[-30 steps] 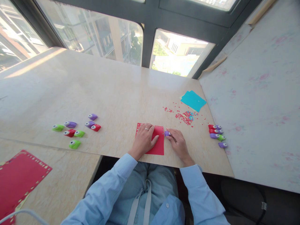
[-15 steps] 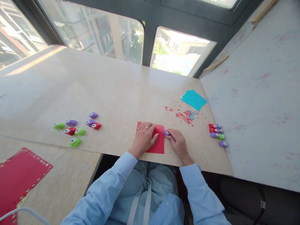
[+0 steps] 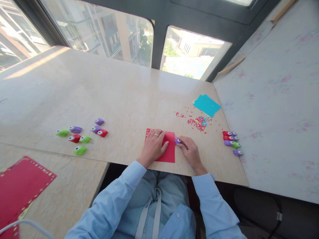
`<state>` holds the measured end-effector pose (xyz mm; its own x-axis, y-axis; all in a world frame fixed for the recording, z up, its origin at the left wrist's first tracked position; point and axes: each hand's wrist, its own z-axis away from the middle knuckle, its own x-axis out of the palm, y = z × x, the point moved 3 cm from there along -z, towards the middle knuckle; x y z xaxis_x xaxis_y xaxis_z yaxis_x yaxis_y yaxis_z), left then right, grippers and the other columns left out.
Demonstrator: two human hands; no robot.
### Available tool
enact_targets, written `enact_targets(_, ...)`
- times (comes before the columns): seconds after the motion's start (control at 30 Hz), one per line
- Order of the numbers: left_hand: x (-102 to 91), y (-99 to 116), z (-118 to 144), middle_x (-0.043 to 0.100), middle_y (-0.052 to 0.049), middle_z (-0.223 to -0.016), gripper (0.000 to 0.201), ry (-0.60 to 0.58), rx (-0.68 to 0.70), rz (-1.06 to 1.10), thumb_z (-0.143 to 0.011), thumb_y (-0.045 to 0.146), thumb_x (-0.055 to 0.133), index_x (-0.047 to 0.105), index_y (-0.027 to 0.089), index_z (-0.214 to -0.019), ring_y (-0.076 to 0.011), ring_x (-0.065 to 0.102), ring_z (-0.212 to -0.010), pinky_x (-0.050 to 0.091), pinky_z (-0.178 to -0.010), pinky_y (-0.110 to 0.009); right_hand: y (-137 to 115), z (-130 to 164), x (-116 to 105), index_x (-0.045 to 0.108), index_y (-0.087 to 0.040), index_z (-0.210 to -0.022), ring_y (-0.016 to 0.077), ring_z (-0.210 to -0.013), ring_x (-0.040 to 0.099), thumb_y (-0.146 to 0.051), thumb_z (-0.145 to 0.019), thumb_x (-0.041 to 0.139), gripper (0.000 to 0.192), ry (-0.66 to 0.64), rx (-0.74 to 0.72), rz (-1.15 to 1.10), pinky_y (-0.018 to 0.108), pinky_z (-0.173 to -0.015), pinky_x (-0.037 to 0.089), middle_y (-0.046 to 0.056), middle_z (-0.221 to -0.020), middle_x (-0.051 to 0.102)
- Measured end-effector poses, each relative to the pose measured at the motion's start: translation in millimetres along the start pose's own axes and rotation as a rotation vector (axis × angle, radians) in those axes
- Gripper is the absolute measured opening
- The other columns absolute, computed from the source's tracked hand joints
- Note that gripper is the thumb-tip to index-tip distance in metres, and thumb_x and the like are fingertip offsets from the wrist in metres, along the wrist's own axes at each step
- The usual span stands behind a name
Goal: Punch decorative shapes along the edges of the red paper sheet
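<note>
Left hand (image 3: 154, 145) flat, pinning my red paper square (image 3: 169, 153); right hand (image 3: 189, 152) grips purple punch (image 3: 177, 141) at its edge. Risk: paper slips, punch lands crooked.

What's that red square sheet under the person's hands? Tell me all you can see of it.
The red sheet looks like thin paper or card, flat on the pale table near its front edge. The left hand presses flat on it. At its right edge, the right hand holds a small purple punch. Small holes seem to line its left edge.
</note>
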<state>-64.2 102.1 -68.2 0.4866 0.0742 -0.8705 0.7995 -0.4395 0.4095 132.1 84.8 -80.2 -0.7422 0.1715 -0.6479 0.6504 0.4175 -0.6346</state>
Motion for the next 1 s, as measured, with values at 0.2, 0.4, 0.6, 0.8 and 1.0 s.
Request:
enact_targets(0.2,0.0,-0.3,0.1,0.057,-0.012,-0.128,0.035,0.012,0.007,0.002,-0.094,0.036,0.051,0.055,0.015,-0.122,-0.0275,0.050,-0.121,0.040,-0.113,-0.048,-2.6,-1.0,-1.7,0.069,-0.022,-0.113,0.0222,-0.103,0.065,-0.029,-0.092,0.061,0.023,0.004,0.005,-0.013,0.040,-0.094,0.052,0.009,-0.109,0.071)
enact_targets(0.4,-0.3,0.0,-0.3,0.057,-0.012,-0.127,0.034,0.006,0.003,0.015,-0.093,0.035,0.052,0.055,0.016,-0.121,-0.0273,0.050,-0.121,0.039,-0.114,-0.048,-2.2,-0.3,-0.7,0.069,-0.023,-0.114,0.0219,-0.104,0.065,-0.030,-0.092,0.062,0.023,-0.035,-0.016,-0.024,0.040,-0.094,0.051,0.008,-0.111,0.071)
enact_targets(0.6,-0.7,-0.1,-0.1,0.056,-0.013,-0.129,0.037,-0.005,0.000,0.021,-0.093,0.035,0.051,0.055,0.015,-0.124,-0.0278,0.049,-0.123,0.041,-0.113,-0.048,-4.0,-0.2,0.2,0.069,-0.025,-0.117,0.0223,-0.107,0.065,-0.031,-0.093,0.062,0.026,-0.086,-0.033,-0.041,0.041,-0.095,0.050,0.008,-0.114,0.071)
enact_targets(0.8,-0.2,-0.5,-0.2,0.056,-0.013,-0.129,0.039,-0.006,0.003,0.015,-0.094,0.036,0.050,0.054,0.015,-0.126,-0.0282,0.048,-0.123,0.040,-0.113,-0.049,-5.9,2.6,-4.3,0.062,-0.027,-0.127,0.0214,-0.108,0.063,-0.040,-0.089,0.066,0.040,-0.111,0.196,-0.261,0.040,-0.094,0.052,0.009,-0.124,0.065)
enact_targets(1.0,-2.6,0.5,-0.9,0.055,-0.013,-0.129,0.036,-0.020,-0.007,0.040,-0.093,0.034,0.051,0.055,0.016,-0.124,-0.0280,0.049,-0.124,0.039,-0.114,-0.050,7.4,4.3,-13.4,0.055,-0.019,-0.128,0.0184,-0.097,0.065,-0.051,-0.079,0.073,0.060,-0.194,0.541,-0.556,0.034,-0.086,0.056,0.012,-0.112,0.064)
